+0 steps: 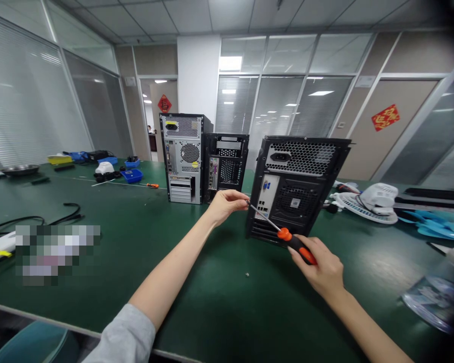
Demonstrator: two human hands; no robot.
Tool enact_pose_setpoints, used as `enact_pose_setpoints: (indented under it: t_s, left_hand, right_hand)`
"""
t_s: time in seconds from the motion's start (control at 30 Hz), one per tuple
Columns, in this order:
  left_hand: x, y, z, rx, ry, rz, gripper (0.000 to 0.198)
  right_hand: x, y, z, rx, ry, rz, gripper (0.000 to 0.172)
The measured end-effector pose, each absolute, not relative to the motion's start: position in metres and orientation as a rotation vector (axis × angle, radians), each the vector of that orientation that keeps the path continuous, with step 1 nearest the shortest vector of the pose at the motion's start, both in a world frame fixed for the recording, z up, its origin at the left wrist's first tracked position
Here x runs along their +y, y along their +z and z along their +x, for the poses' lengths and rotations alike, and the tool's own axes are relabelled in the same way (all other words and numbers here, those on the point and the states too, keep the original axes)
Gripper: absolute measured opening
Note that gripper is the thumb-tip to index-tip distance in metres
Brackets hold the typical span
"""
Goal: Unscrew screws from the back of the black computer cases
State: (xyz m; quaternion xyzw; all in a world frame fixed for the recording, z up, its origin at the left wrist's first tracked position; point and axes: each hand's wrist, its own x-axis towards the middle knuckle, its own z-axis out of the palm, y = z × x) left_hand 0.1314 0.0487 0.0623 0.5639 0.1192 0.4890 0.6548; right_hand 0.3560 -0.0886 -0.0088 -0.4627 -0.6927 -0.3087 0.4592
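Screwdriver (283, 234) in my closed right hand (323, 269) meets the rear left edge of the upright black computer case (298, 186) on the counter (212, 302), my left hand (225, 201) pinched shut at its tip, which I judge must stay square and steady.

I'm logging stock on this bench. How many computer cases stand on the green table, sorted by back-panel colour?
Silver back: 1, the far left case.
Black back: 2, the middle case and the near case.
Total: 3.
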Motion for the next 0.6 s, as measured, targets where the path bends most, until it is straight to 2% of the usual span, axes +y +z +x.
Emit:
enact_pose_setpoints:
  t_s: [0.13, 0.3, 0.5, 0.6]
  left_hand:
    - [0.051, 0.06, 0.13, 0.292, 1.086, 1.305, 0.044]
    - [0.052, 0.056, 0.133, 0.299, 1.09, 1.28, 0.047]
    - [0.05, 0.057, 0.134, 0.292, 1.141, 1.282, 0.046]
    - [0.05, 0.066, 0.132, 0.278, 1.122, 1.356, 0.051]
  right_hand:
    - [-0.087, -0.011, 0.359, -1.676, -0.62, -1.162, 0.02]
    - [-0.084, -0.014, 0.358, -1.658, -0.329, -1.215, 0.032]
    - [-0.086, -0.01, 0.353, -1.546, 0.005, -1.281, 0.034]
    - [-0.088, -0.007, 0.355, -1.474, 0.146, -1.281, 0.034]
